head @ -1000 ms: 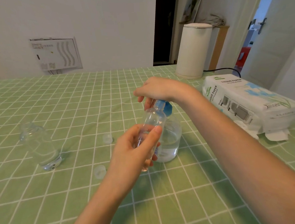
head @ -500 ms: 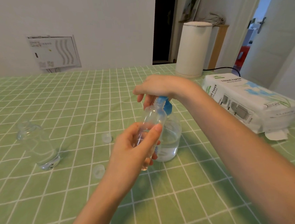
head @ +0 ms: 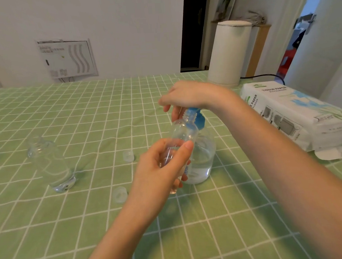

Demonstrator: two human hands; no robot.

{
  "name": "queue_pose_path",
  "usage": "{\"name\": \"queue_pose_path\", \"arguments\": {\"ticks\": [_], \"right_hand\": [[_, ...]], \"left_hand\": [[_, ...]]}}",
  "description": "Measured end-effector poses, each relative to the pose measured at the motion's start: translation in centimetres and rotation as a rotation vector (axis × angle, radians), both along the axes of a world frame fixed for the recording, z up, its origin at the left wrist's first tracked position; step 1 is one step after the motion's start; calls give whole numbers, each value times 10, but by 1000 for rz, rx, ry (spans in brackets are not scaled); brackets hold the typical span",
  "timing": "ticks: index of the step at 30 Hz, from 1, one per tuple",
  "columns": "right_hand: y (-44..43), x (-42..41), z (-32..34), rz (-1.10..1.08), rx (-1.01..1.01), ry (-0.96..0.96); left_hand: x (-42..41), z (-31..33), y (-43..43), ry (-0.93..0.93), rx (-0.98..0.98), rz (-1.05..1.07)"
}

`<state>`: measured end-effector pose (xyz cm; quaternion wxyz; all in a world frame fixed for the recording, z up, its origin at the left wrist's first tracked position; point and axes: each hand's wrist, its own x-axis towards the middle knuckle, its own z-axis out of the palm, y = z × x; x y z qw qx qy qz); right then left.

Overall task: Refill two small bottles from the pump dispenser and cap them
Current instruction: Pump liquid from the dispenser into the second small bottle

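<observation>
Head view: left hand point(head: 158, 167) grips a clear, rounded plastic bottle point(head: 183, 134).

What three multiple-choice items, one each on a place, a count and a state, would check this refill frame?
1. Where does the second small bottle stand?
A. left of the hands
B. on the tissue pack
C. behind the kettle

2. How many loose caps lie on the tablecloth?
A. none
B. two
C. four

3. What is the left hand doing?
A. lying flat
B. gripping a small bottle
C. holding a cap

Answers:
1 A, it stands alone at the left.
2 B, one cap and another cap.
3 B, fingers wrap the held bottle, tilted against the blue pump under the right hand.
</observation>
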<state>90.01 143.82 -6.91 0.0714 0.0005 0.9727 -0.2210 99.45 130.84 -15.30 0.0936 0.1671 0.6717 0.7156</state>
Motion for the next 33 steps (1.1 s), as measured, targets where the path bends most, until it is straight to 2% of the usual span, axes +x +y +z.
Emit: {"name": "queue_pose_path", "arguments": {"ticks": [26,33], "right_hand": [[1,0,-6,-34,-64,15],[1,3,12,-31,-33,199]], "left_hand": [[0,2,1,-16,8,0],[-1,4,1,-12,28,18]]}}
